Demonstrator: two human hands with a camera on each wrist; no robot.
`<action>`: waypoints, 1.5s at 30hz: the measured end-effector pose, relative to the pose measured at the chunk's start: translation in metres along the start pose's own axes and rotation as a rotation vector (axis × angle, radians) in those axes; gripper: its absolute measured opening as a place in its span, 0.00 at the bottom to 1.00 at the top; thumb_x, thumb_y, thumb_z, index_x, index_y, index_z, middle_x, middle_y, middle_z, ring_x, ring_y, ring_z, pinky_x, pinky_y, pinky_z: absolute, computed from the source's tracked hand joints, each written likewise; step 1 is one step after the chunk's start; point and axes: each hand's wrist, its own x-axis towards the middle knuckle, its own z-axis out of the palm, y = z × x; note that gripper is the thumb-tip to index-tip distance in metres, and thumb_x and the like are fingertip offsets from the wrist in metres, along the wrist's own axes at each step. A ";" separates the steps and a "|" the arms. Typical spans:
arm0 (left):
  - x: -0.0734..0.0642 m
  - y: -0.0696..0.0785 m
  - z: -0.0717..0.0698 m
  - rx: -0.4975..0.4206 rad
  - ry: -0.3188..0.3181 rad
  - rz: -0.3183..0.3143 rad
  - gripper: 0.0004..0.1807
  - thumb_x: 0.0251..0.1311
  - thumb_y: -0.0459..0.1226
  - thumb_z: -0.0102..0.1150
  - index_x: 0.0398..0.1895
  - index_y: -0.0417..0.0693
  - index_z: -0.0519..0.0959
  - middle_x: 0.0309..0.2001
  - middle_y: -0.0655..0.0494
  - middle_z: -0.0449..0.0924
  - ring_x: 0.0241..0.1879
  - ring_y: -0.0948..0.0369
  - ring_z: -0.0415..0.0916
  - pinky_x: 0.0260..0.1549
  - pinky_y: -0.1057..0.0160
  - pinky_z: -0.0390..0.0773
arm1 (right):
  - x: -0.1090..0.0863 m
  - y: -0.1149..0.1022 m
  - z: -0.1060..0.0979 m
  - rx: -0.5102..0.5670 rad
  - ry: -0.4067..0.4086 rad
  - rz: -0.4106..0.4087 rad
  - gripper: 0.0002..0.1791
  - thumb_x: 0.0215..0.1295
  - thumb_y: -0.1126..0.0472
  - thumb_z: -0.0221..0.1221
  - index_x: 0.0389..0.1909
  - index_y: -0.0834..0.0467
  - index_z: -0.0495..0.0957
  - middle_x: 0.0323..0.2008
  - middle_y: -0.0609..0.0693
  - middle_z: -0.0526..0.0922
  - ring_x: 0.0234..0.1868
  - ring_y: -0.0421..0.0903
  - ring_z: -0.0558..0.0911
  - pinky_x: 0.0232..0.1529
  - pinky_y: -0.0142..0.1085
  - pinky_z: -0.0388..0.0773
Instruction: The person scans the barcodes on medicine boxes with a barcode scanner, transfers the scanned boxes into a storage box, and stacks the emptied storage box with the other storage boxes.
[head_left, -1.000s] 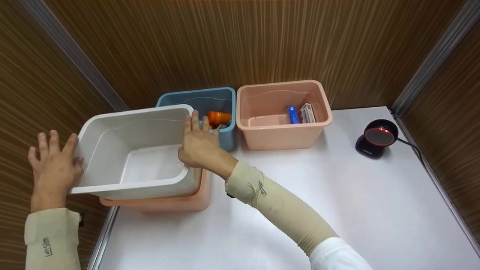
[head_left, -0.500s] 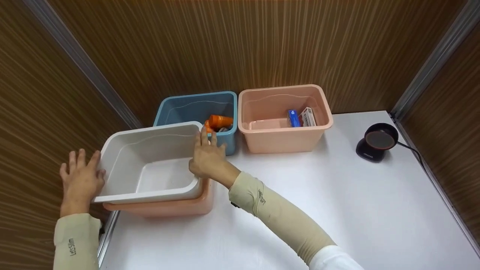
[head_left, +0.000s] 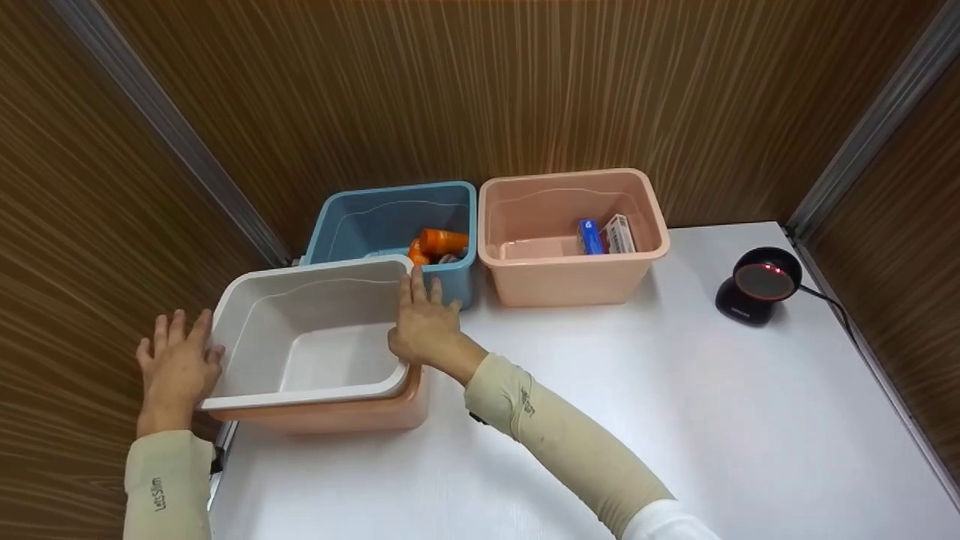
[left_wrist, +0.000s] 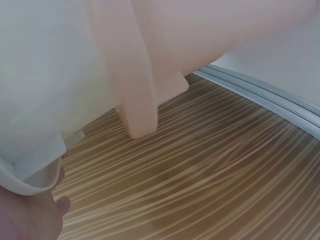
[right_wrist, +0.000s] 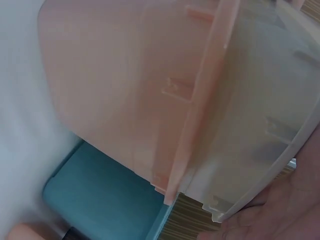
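Observation:
An empty white bin (head_left: 247, 337) sits nested in a pink bin (head_left: 337, 412) at the table's left edge. My left hand (head_left: 176, 364) lies flat against the white bin's left wall, fingers straight. My right hand (head_left: 424, 326) presses flat on its right wall, fingertips at the rim. In the left wrist view the white bin's rim (left_wrist: 30, 185) rests by my left hand (left_wrist: 27, 220), with the pink bin (left_wrist: 200, 30) beside it. The right wrist view shows the white bin (right_wrist: 260, 100) inside the pink bin (right_wrist: 115, 90), my right hand's palm (right_wrist: 280, 210) below.
Behind stands a blue bin (head_left: 360, 217) holding an orange bottle (head_left: 442, 241). To its right a second pink bin (head_left: 570, 281) holds a blue box (head_left: 589, 234) and a white box (head_left: 616, 232). A black scanner (head_left: 757, 283) sits far right on the white table (head_left: 675, 420). Wood panels wall three sides.
The white bin has come down from a tilted, raised position and sunk deeper into the pink bin. Both hands moved down and inward with it.

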 end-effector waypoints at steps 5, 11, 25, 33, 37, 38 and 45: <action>-0.002 -0.001 0.005 -0.024 -0.019 -0.020 0.33 0.75 0.38 0.48 0.77 0.34 0.53 0.73 0.20 0.41 0.75 0.31 0.28 0.65 0.28 0.28 | -0.001 0.004 0.008 0.014 -0.007 -0.005 0.48 0.71 0.48 0.52 0.81 0.59 0.38 0.81 0.57 0.34 0.78 0.63 0.47 0.67 0.68 0.53; -0.007 -0.002 0.010 -0.041 -0.037 -0.036 0.33 0.76 0.40 0.46 0.77 0.34 0.52 0.74 0.21 0.40 0.75 0.31 0.27 0.65 0.28 0.28 | -0.001 0.006 0.016 0.000 -0.020 -0.001 0.48 0.72 0.46 0.51 0.81 0.59 0.37 0.81 0.56 0.33 0.77 0.64 0.49 0.66 0.68 0.55; -0.011 -0.005 0.017 -0.106 -0.102 -0.080 0.34 0.80 0.44 0.38 0.80 0.37 0.45 0.74 0.21 0.39 0.74 0.31 0.28 0.64 0.27 0.27 | -0.006 0.010 0.034 0.118 0.022 -0.009 0.48 0.72 0.48 0.52 0.81 0.59 0.37 0.81 0.55 0.33 0.76 0.65 0.54 0.64 0.68 0.58; -0.012 -0.002 0.021 -0.199 -0.155 -0.157 0.35 0.80 0.48 0.33 0.81 0.44 0.40 0.73 0.22 0.46 0.71 0.26 0.41 0.64 0.27 0.35 | -0.007 0.012 0.038 0.163 0.037 0.004 0.47 0.71 0.50 0.51 0.81 0.59 0.37 0.81 0.55 0.32 0.72 0.63 0.62 0.63 0.65 0.64; -0.014 -0.001 0.020 -0.273 -0.237 -0.232 0.36 0.80 0.52 0.29 0.82 0.51 0.33 0.73 0.22 0.47 0.67 0.23 0.52 0.61 0.24 0.51 | -0.009 0.013 0.040 0.184 0.041 0.006 0.47 0.71 0.51 0.51 0.82 0.58 0.36 0.81 0.54 0.32 0.71 0.60 0.65 0.61 0.63 0.67; -0.014 0.000 0.019 -0.295 -0.256 -0.250 0.37 0.79 0.53 0.28 0.82 0.53 0.32 0.73 0.22 0.45 0.66 0.23 0.53 0.59 0.24 0.54 | -0.009 0.014 0.041 0.191 0.047 0.006 0.47 0.71 0.51 0.52 0.82 0.58 0.37 0.81 0.54 0.32 0.70 0.60 0.66 0.60 0.62 0.68; -0.009 0.000 0.018 -0.397 -0.274 -0.273 0.37 0.79 0.55 0.30 0.82 0.60 0.31 0.76 0.27 0.40 0.69 0.24 0.48 0.58 0.22 0.52 | -0.013 0.019 0.045 0.318 0.090 -0.004 0.45 0.70 0.54 0.49 0.82 0.56 0.37 0.80 0.61 0.40 0.70 0.63 0.66 0.57 0.60 0.72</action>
